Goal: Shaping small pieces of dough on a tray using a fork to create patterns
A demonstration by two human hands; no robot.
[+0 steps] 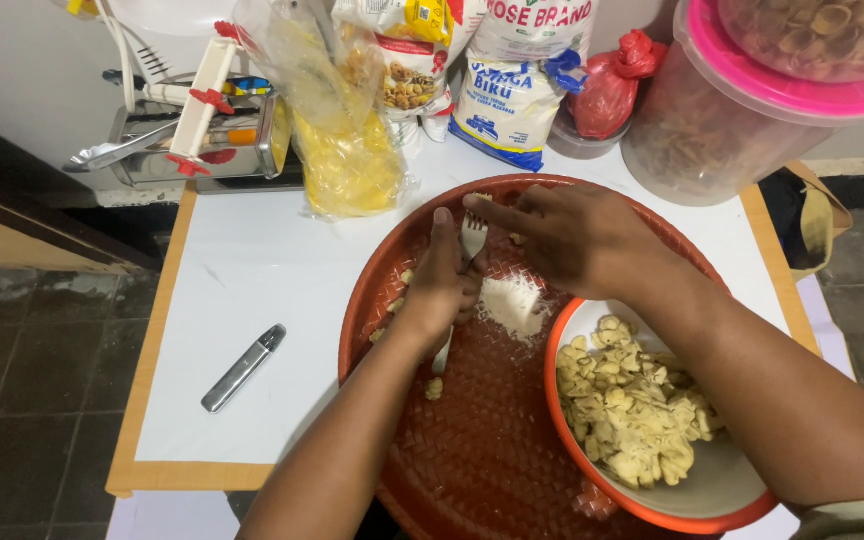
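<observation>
Closest to me, one orange-rimmed white bowl [722,480] sits on the right part of the round red woven tray [482,450], heaped with pale shaped dough pieces [632,410]. One loose dough bit [434,388] lies on the tray near my left forearm, a few more by the left rim. My left hand [440,285] is closed around the handle of one white plastic fork [472,236], tines pointing up and away. My right hand [577,238] is half curled, index finger stretched out and touching the fork's tines; whether it pinches dough there I cannot tell. Just below the fork, between both hands, one small pile of white flour [512,303] lies on the tray. Left of the tray, well apart on the white worktop [252,270], one slim silver pen-shaped gadget [243,367] lies diagonally. Farther back, left: one metal pasta roller machine [202,140] with red-and-white clips on top. Beside it one clear plastic bag of yellow pieces [347,165], touching the tray's far rim. Behind: one clear bag of brown snacks [407,85], two white printed bags with blue and red lettering [507,100], stacked, one knotted red plastic bag [617,80]. Far right: one big clear tub with pink lid [712,130], a second clear container [812,35] stacked on top.
</observation>
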